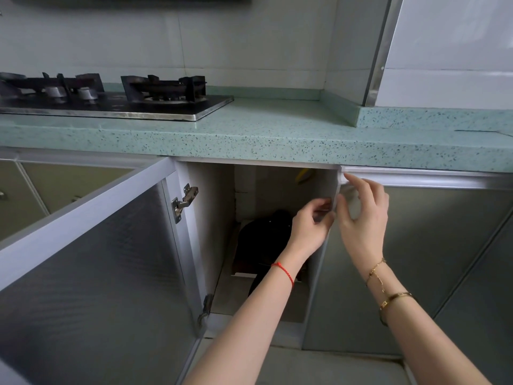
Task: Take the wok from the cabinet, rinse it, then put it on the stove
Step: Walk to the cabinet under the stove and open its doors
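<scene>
Under the speckled green desk (277,134), the dark rounded wok (261,237) sits in the open cabinet (211,218) behind and below the left hand (311,223) and right hand (361,215), whose curled fingers (358,182) grasp the edge of the brushed-metal door (416,245).

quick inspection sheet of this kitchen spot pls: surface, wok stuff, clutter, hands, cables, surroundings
surface: green speckled countertop, with the stove set into its left part
job's things: dark wok inside the open cabinet, partly behind the left forearm; nothing on the stove's right burner
clutter: yellow item high in the cabinet, too hidden to identify
hands: left hand and right hand both grip the free edge of the right door, fingers curled on it
cables: nothing seen
surroundings: left door swung wide open; white tiled wall behind the counter
</scene>
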A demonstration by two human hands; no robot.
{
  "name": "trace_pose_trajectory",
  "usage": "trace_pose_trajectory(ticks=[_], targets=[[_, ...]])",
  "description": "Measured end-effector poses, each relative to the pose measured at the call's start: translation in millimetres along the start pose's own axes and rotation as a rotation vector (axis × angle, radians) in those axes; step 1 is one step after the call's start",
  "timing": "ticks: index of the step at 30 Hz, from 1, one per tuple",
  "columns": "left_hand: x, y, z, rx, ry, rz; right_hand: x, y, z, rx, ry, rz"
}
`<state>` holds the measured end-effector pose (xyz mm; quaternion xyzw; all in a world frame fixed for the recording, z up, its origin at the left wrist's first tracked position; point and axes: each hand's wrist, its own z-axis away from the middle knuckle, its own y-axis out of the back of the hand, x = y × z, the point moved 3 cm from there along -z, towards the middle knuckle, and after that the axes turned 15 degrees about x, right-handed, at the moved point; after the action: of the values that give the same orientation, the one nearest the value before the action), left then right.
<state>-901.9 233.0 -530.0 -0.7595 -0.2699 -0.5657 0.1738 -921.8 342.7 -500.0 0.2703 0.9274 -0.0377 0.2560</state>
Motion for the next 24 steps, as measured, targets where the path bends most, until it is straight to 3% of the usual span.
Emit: trace_pose_trajectory(ticks=[10, 20, 24], targets=[[12, 16, 45, -0.077, -0.061, 0.049, -20, 50, 14, 0.033, 0.030, 0.018], [29, 9, 103, -0.241, -0.090, 0.123, -30, 123, 29, 0.229, -0.031, -0.044], [32, 1, 117, -0.301, -0.055, 0.210, -34, 152, 30, 0.235, 0.059, 0.001]])
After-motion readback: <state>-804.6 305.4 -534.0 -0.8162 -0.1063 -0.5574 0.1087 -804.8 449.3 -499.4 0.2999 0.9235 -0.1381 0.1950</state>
